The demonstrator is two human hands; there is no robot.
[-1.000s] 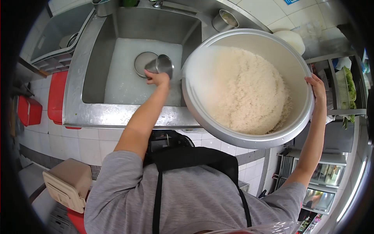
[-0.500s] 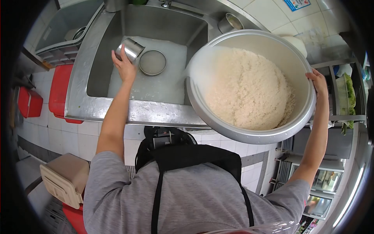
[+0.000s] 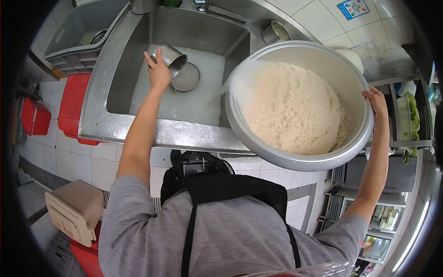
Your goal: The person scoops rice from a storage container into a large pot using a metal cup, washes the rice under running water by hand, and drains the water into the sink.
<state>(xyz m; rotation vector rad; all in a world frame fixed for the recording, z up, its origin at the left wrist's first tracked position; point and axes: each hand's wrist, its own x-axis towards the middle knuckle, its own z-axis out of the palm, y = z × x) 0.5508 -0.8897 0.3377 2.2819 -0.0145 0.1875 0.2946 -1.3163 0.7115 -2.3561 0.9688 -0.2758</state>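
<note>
My left hand (image 3: 159,71) holds a metal cup (image 3: 171,59) over the sink (image 3: 117,90), its mouth tilted down to the right. Below it a round metal container (image 3: 188,77) with cloudy liquid stands in whitish water (image 3: 203,104). My right hand (image 3: 377,100) grips the right rim of a large silver pot (image 3: 295,162). The pot holds pale rice (image 3: 304,108) and cloudy water at its left side. Tilted toward the sink, the pot lets whitish water run over its left rim.
A faucet (image 3: 202,5) is behind the sink. Another metal cup (image 3: 277,32) stands behind the pot. At the left are a grey crate (image 3: 76,55) and a red bin (image 3: 74,104); a beige bin (image 3: 76,210) is lower left. Shelves with greens (image 3: 412,115) stand at the right.
The cup in my left hand has turned from pointing up-left to mouth down-right, with a little liquid dripping from it. Water still runs from the pot in my right hand.
</note>
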